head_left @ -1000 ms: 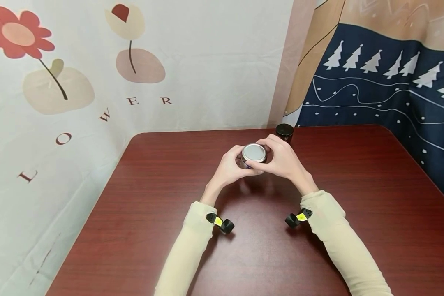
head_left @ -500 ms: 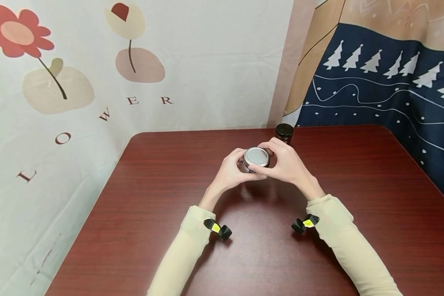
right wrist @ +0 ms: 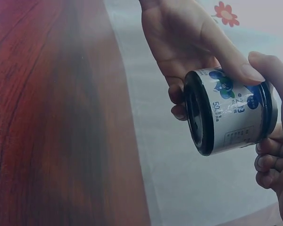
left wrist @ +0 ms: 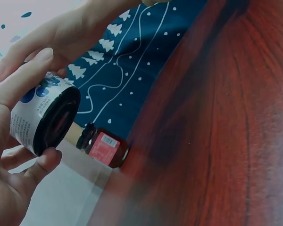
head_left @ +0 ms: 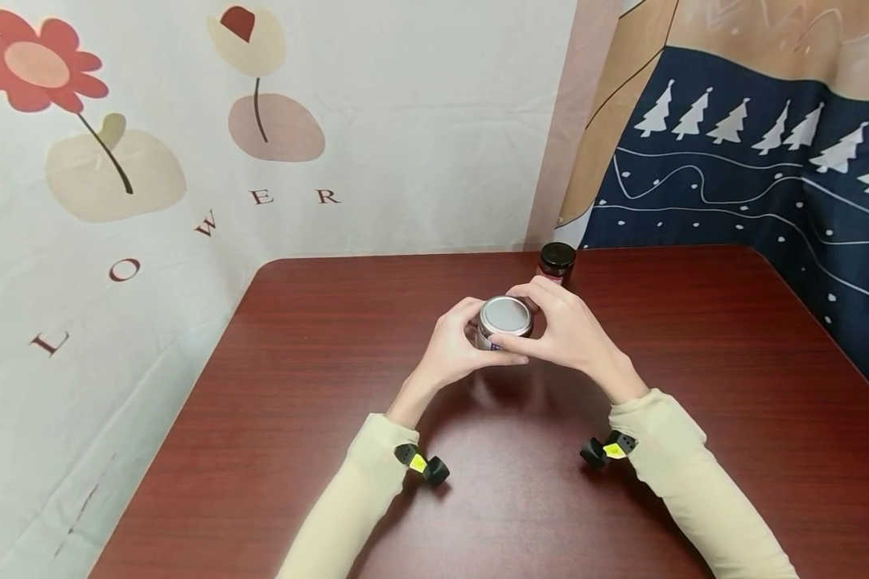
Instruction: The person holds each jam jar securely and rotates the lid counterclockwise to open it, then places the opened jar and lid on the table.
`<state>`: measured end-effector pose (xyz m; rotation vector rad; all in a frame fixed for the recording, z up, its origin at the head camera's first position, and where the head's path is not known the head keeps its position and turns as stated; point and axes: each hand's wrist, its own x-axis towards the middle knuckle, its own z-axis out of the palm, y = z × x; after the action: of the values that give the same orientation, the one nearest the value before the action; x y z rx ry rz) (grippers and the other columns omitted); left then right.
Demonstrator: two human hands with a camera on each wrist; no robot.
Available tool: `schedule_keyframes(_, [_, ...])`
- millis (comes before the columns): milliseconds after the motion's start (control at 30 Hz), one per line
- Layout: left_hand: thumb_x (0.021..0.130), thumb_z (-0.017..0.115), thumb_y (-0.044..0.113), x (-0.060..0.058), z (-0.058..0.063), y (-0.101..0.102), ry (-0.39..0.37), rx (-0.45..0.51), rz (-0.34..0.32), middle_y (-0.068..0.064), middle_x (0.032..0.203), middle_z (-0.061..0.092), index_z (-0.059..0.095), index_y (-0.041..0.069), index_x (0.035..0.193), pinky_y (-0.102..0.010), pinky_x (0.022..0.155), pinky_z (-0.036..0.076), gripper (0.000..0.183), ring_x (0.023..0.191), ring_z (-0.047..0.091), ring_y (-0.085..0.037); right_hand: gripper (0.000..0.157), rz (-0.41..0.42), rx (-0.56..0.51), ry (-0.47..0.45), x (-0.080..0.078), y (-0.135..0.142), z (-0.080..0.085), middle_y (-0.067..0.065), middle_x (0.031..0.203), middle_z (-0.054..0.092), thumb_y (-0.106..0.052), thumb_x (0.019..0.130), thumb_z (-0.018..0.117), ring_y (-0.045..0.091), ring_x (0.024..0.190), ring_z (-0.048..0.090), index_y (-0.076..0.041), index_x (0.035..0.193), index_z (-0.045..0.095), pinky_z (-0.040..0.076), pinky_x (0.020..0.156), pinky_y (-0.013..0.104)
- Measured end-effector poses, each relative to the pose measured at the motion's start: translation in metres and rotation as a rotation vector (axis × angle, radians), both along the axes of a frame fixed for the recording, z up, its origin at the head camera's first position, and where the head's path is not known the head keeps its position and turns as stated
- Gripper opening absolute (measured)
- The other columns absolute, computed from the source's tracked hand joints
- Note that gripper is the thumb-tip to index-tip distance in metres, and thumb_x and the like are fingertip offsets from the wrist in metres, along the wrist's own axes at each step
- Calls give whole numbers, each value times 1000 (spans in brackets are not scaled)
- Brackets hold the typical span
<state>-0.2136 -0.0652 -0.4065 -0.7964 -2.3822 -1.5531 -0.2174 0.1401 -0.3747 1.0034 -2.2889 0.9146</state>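
Observation:
A small jam jar (head_left: 505,317) with a silver lid is held up off the table by both hands. Its white label carries printed blueberries, and the dark base of the jar (left wrist: 57,120) shows in the left wrist view. My left hand (head_left: 455,347) grips the body, fingers on the far side and thumb across the near side. Higher up, my right hand (head_left: 566,333) grips around the lid. In the right wrist view the left thumb lies along the label of the jar (right wrist: 233,113), while the right hand (right wrist: 276,113) is at the lid end.
A second jar (head_left: 557,259), with a black lid and red label, stands near the back edge of the red-brown wooden table (head_left: 319,354). Behind the table hang a pale flower-print cloth (head_left: 420,121) and a dark blue cloth with white trees (head_left: 731,177).
Both hands have drawn the jam jar slightly toward me and to the right. More of the black-lidded jar now shows behind the right hand. The grips look the same.

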Motion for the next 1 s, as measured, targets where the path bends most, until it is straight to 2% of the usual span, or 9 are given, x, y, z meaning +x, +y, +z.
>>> schedule_keyframes(167, [59, 100, 23, 8, 0, 1, 33, 14, -1, 5, 98, 62, 70, 14, 107, -26, 70, 50, 58, 84, 57, -11, 52, 12, 16, 9, 6, 1, 1, -3, 95, 61, -43, 75, 86, 11, 83, 52, -10, 110, 67, 47, 70, 30])
schedule_keyframes(400, [59, 99, 26, 17, -1, 3, 98, 1, 30, 5, 99, 64, 71, 12, 109, -23, 70, 52, 60, 85, 59, -8, 54, 21, 48, 22, 13, 3, 2, -2, 95, 60, -47, 77, 84, 10, 80, 51, -9, 110, 67, 47, 66, 29])
schedule_keyframes(600, [60, 98, 24, 20, -2, 6, 178, -15, 62, 1, 96, 64, 71, 8, 107, -21, 71, 51, 56, 83, 60, -10, 58, -13, 77, 18, 18, 3, 4, 0, 100, 64, -51, 77, 82, 13, 85, 56, -9, 113, 66, 51, 71, 34])
schedule_keyframes(767, [59, 96, 24, 24, -1, 8, 237, -73, 130, -2, 98, 63, 71, 6, 109, -25, 76, 51, 58, 87, 61, -14, 61, -55, 98, 8, 21, 1, 6, 2, 104, 68, -53, 77, 81, 16, 89, 61, -8, 115, 66, 54, 75, 38])
schedule_keyframes(1000, [59, 96, 31, 32, 3, 13, 267, -193, 243, -1, 100, 61, 70, 8, 111, -31, 76, 54, 63, 88, 61, -15, 57, -122, 124, -13, 23, -3, 7, -1, 92, 66, -56, 76, 79, 14, 79, 60, -12, 110, 64, 53, 67, 37])
